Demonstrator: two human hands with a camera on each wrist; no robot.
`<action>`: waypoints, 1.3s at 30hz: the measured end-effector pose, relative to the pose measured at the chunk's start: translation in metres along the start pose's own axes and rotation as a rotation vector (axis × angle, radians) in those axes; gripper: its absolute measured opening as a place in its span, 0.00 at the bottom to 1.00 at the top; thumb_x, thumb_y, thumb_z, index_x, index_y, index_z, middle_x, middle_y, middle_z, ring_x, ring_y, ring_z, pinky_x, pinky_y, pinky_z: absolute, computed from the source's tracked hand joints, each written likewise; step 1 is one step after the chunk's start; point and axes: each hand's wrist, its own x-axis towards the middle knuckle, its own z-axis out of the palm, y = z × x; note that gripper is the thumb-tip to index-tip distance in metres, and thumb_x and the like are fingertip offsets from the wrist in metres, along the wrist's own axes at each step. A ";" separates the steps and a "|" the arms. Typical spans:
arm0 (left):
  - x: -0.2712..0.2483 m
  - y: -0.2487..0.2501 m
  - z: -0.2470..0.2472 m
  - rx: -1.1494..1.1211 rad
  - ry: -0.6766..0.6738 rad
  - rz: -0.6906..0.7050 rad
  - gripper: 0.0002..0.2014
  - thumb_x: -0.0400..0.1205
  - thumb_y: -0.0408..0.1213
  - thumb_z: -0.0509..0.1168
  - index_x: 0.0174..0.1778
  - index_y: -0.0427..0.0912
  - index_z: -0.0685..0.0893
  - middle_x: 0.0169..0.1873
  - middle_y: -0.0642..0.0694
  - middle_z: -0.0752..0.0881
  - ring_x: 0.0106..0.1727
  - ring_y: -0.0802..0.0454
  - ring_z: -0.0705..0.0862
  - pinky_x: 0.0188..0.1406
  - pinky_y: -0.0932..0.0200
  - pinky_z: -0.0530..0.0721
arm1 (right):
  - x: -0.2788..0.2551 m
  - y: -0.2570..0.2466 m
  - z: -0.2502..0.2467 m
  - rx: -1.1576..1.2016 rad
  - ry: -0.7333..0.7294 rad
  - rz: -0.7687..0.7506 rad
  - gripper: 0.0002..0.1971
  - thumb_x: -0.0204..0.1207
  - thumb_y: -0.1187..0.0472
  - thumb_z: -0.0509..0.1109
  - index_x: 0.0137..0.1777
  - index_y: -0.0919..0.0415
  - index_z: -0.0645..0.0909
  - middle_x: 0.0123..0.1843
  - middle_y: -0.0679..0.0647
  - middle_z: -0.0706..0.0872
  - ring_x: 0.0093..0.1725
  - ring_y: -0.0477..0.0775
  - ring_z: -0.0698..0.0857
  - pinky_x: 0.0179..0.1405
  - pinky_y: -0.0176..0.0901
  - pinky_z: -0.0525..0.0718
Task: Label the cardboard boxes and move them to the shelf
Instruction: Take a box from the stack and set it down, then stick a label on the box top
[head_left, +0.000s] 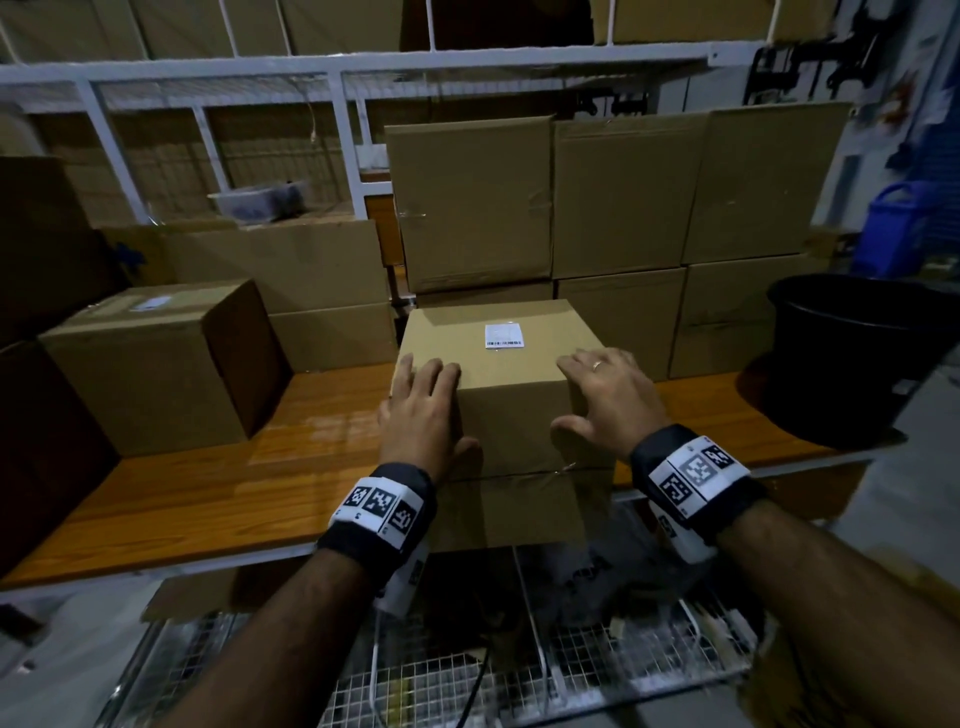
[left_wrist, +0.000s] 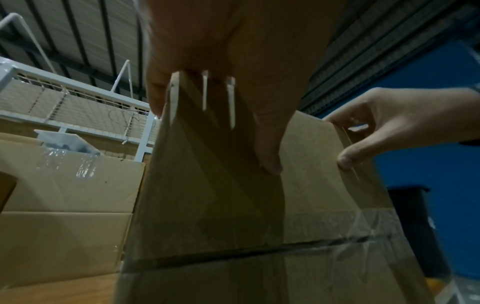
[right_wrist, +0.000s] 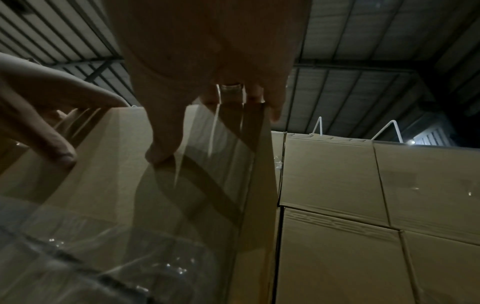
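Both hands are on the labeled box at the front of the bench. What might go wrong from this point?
1. The left hand and right hand only press the upper corners of the box with spread fingers, nothing underneath, so it may slip when lifted.
2. The box overhangs the bench edge and might tip toward the person.
3. The black bin stands close on the right; a swing that way may hit it.

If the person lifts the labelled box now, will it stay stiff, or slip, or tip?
The labelled box probably stays stiff: its edges look square and its seam is taped. The left hand and right hand sit on opposite top corners, so tipping seems unlikely. Bare cardboard probably grips well.
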 end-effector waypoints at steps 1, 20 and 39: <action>0.001 0.001 0.001 0.035 -0.012 0.011 0.45 0.72 0.52 0.74 0.81 0.52 0.57 0.80 0.49 0.58 0.83 0.44 0.48 0.74 0.36 0.65 | 0.000 0.001 0.000 0.009 -0.005 0.001 0.37 0.74 0.42 0.71 0.80 0.54 0.63 0.79 0.55 0.69 0.78 0.57 0.65 0.77 0.50 0.61; 0.040 0.006 -0.011 -0.006 -0.153 0.123 0.35 0.80 0.51 0.66 0.81 0.57 0.59 0.81 0.55 0.60 0.80 0.50 0.57 0.71 0.37 0.68 | 0.020 0.033 0.006 -0.014 -0.071 0.011 0.39 0.73 0.40 0.71 0.81 0.53 0.62 0.81 0.52 0.68 0.79 0.53 0.64 0.78 0.46 0.61; 0.052 0.018 0.004 -0.118 -0.079 0.010 0.38 0.76 0.57 0.68 0.81 0.56 0.60 0.81 0.57 0.61 0.81 0.56 0.54 0.78 0.48 0.56 | 0.040 0.059 0.002 0.093 -0.119 -0.084 0.37 0.73 0.39 0.70 0.80 0.51 0.65 0.80 0.50 0.69 0.79 0.50 0.65 0.75 0.43 0.66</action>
